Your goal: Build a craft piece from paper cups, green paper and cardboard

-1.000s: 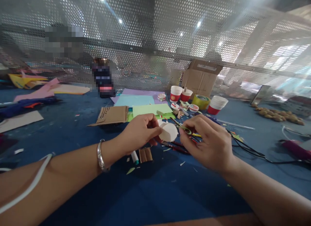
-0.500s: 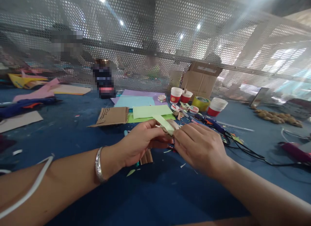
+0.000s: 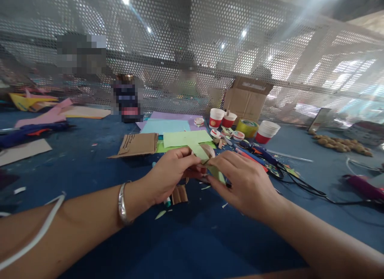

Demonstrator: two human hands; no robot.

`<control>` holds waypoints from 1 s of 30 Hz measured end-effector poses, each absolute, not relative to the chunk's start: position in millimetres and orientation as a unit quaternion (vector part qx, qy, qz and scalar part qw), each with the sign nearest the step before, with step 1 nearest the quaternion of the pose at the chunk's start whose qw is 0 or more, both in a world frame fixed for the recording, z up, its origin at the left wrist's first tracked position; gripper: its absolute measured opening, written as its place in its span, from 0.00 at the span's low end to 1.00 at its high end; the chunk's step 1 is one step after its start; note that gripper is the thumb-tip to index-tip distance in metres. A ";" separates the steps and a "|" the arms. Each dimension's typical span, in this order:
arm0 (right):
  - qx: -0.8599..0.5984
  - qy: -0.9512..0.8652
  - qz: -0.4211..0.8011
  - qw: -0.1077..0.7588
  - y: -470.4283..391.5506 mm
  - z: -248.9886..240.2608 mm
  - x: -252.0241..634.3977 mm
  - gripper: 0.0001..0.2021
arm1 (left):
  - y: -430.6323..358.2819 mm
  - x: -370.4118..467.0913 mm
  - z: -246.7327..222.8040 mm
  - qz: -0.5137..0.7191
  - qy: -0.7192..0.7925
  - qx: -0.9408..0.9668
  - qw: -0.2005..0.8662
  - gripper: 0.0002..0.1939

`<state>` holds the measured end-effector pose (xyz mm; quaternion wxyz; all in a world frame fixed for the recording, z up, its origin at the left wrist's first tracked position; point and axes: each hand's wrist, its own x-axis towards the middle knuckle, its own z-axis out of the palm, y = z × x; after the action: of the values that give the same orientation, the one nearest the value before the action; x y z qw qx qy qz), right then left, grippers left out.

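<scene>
My left hand (image 3: 172, 173) is closed, its thumb and fingers pinching a pale green paper strip (image 3: 200, 153) against a small rounded beige piece (image 3: 209, 151) with a bit of red below it. Fingers hide most of that piece, so I cannot tell its kind. The strip crosses over it and its lower end hangs down toward my right hand (image 3: 247, 183). That hand has its thumb and bent fingers closed around the strip's lower part. Just beyond both hands lies a light green paper sheet (image 3: 174, 139).
Corrugated cardboard (image 3: 139, 144) lies left of the sheets. Red-and-white paper cups (image 3: 268, 131), yellow tape (image 3: 247, 128) and a blue glue gun (image 3: 265, 153) with a black cord stand or lie at right. A teal marker (image 3: 167, 201) is under my left hand. Perforated mesh (image 3: 168, 39) rises behind.
My right hand's fingers have spread slightly and shifted a little left and down. More of the strip and the rounded piece shows between the hands; the left hand has barely moved.
</scene>
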<state>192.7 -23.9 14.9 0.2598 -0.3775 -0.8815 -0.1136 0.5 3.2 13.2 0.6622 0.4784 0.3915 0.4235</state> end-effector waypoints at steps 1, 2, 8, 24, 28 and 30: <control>-0.386 -0.873 -0.083 0.287 -22.4 13.8 193.5 0.09 | 3.8 0.1 13.1 0.431 0.393 0.474 0.660 0.05; -0.398 -0.861 -0.057 0.313 -21.0 12.8 194.3 0.10 | 4.3 -0.3 13.3 0.438 0.393 0.467 0.660 0.04; -0.473 -0.776 0.129 0.397 -12.7 8.8 196.9 0.06 | 5.4 0.8 14.4 0.453 0.358 0.441 0.687 0.06; -0.421 -0.699 0.357 0.454 -0.3 4.9 196.0 0.10 | 5.1 1.6 10.1 0.450 0.335 0.442 0.700 0.10; -0.420 -0.698 0.356 0.459 -0.1 5.1 196.6 0.10 | 5.8 2.2 10.2 0.459 0.344 0.451 0.684 0.09; -0.417 -0.698 0.360 0.458 -0.1 5.2 197.0 0.10 | 5.0 2.9 9.8 0.447 0.340 0.456 0.690 0.10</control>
<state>197.0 -0.1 5.2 0.4582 -0.4171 -0.6976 0.3599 2.9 5.0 9.8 0.6903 0.4562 0.3404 0.4467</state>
